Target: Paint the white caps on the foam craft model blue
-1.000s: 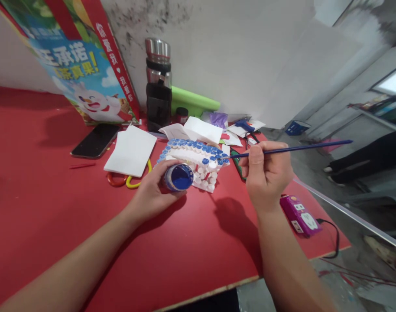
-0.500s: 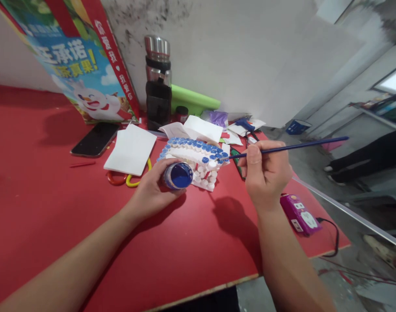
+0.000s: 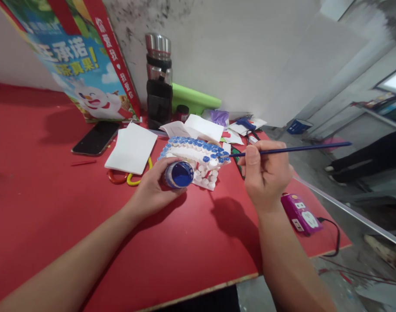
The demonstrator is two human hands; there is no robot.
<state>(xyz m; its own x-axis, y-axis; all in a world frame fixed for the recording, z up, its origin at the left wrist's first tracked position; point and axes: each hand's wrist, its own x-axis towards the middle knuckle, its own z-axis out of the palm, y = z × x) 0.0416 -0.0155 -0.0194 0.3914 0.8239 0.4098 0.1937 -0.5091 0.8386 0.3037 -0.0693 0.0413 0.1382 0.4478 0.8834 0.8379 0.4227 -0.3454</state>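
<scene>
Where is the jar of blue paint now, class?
In the head view, the jar is left of centre, in the grip of the left hand, on the near side of the blue-and-white model.

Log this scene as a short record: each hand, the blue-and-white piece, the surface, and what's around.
Left hand: holds open paint jar, blue inside
Right hand: holds blue paintbrush, tip at right end of craft piece
Colours: craft piece white, many discs blue-topped
Surface: red table
Nearby: white paper, phone, bottle, purple box
</scene>
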